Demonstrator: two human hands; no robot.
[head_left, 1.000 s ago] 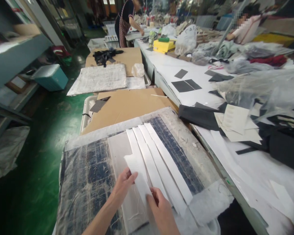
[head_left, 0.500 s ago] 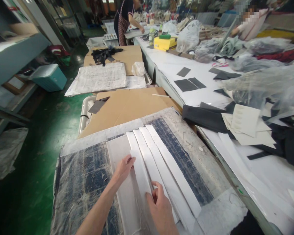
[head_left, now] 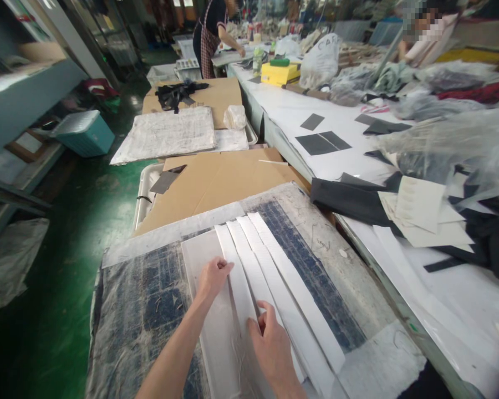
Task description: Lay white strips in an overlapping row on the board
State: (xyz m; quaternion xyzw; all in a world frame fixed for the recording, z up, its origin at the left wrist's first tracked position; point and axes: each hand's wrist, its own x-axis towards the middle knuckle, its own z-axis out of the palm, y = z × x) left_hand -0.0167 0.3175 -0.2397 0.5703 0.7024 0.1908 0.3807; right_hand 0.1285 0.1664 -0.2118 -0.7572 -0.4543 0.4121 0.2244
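On a worn, patched work surface (head_left: 382,293) lie several long white strips (head_left: 293,282), overlapping like steps. Beside them on the left is a translucent, greyish sheet (head_left: 203,255). My left hand (head_left: 213,277) pinches the left edge of the leftmost white strip (head_left: 242,299), thumb and finger together. Lower down, my right hand (head_left: 274,346) has its fingers curled, with thumb and forefinger on that same strip near its right edge. The near ends of the strips are partly hidden behind my right hand.
Ahead lies brown cardboard (head_left: 216,172) over a white bin (head_left: 143,194). To the right runs a long white table (head_left: 416,299) with black fabric (head_left: 349,202), cream cards (head_left: 419,205) and plastic bags (head_left: 449,147). Two people work farther back. The green floor (head_left: 75,266) is at left.
My left hand has shifted slightly right along with the edge it pinches. My right hand stays almost in place, its forefinger a little higher.
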